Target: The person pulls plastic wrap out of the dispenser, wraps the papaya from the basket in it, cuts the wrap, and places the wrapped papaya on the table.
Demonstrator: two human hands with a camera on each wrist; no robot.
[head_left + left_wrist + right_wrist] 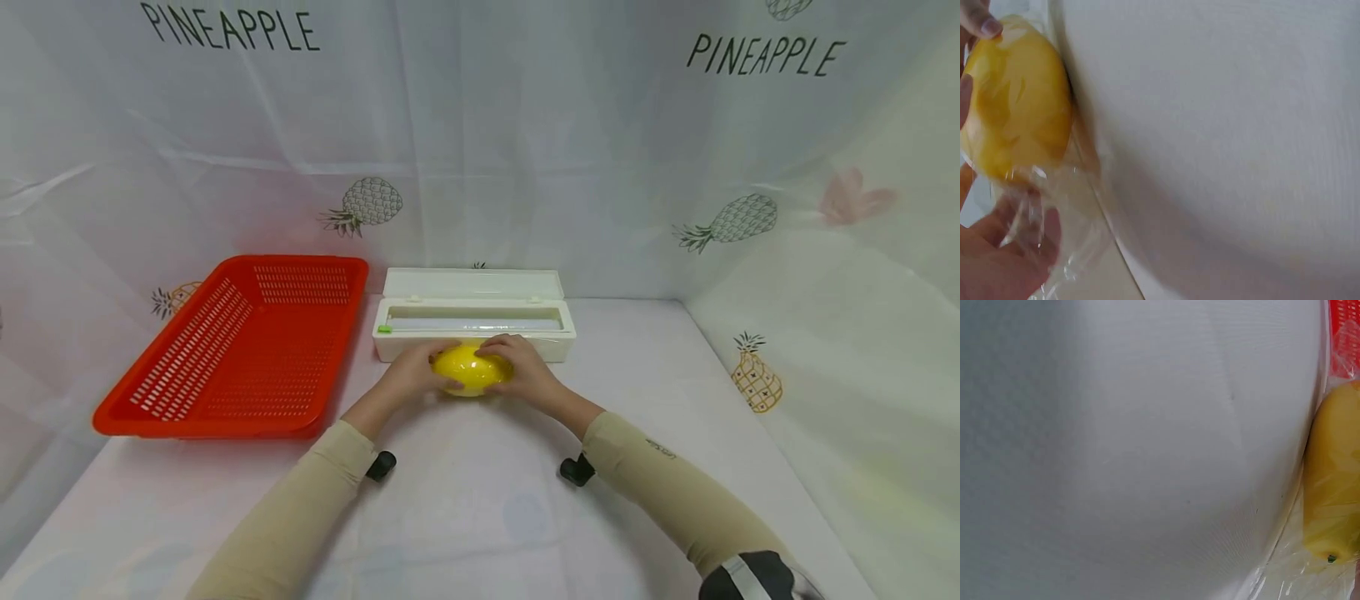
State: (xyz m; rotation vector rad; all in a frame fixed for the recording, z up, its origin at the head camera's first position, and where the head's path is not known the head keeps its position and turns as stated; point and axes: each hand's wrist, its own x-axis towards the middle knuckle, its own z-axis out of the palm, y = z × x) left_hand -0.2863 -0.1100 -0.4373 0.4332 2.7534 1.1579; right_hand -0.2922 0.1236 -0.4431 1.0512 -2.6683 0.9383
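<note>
A yellow mango-like fruit, smooth and oval, is held between both hands just in front of a white plastic-wrap dispenser. My left hand grips its left end, and my right hand holds its right end with curled fingers. In the left wrist view clear plastic wrap covers the fruit and hangs loose across the left fingers. The right wrist view catches the fruit at its edge, with a small green spot at one end. The dispenser's lid stands raised, showing a roll inside.
A red slotted basket stands left of the dispenser. At the dispenser's left end sits a green slider. A white cloth with pineapple prints rises behind the white tabletop.
</note>
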